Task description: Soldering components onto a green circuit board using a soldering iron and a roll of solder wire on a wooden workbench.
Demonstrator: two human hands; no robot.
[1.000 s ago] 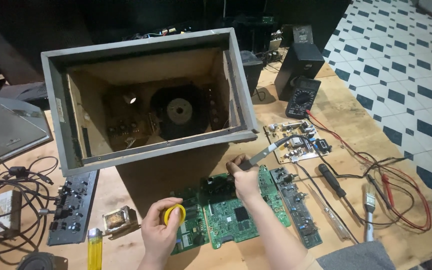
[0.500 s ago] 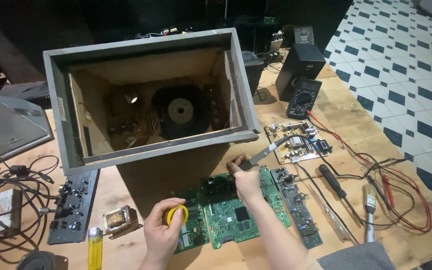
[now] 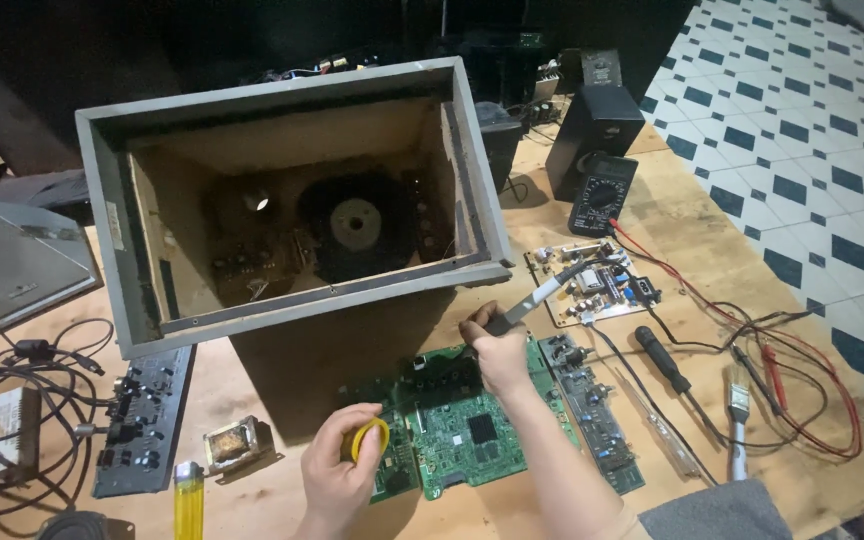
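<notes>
Light falls bright and even on the pale wooden tabletop (image 3: 652, 215) to the right of the grip, and the white-and-blue tiled floor (image 3: 812, 130) beyond it is almost washed out. The background above stays nearly black. The open grey wooden speaker box (image 3: 292, 200) casts a broad dark shadow toward the grip. Focus is sharp throughout; straight edges bow slightly near the frame borders.

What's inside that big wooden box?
Inside the wooden box, a round black speaker back sits on the far panel, with brown circuit boards to its left. The near-wall corners are hidden by the frame.
</notes>
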